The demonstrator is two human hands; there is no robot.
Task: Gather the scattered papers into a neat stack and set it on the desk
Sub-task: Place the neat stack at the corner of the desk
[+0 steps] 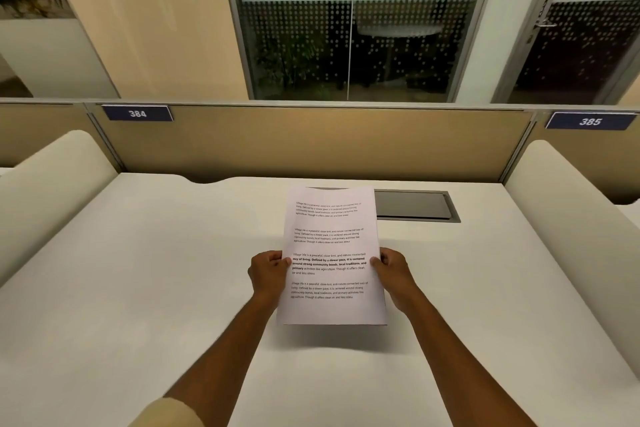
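A stack of white printed papers [330, 246] is held upright above the middle of the white desk [138, 288], its edges lined up and its bottom edge just over the surface. My left hand [268, 272] grips the stack's left edge. My right hand [389, 270] grips the right edge, thumb on the front sheet. The top sheet carries several short paragraphs of text. I see no loose sheets elsewhere on the desk.
A grey cable hatch [415, 206] is set into the desk behind the papers. A tan partition [311, 139] with number plates 384 [137, 113] and 385 [590, 121] closes the back. Cream side dividers [52, 180] flank the desk on both sides.
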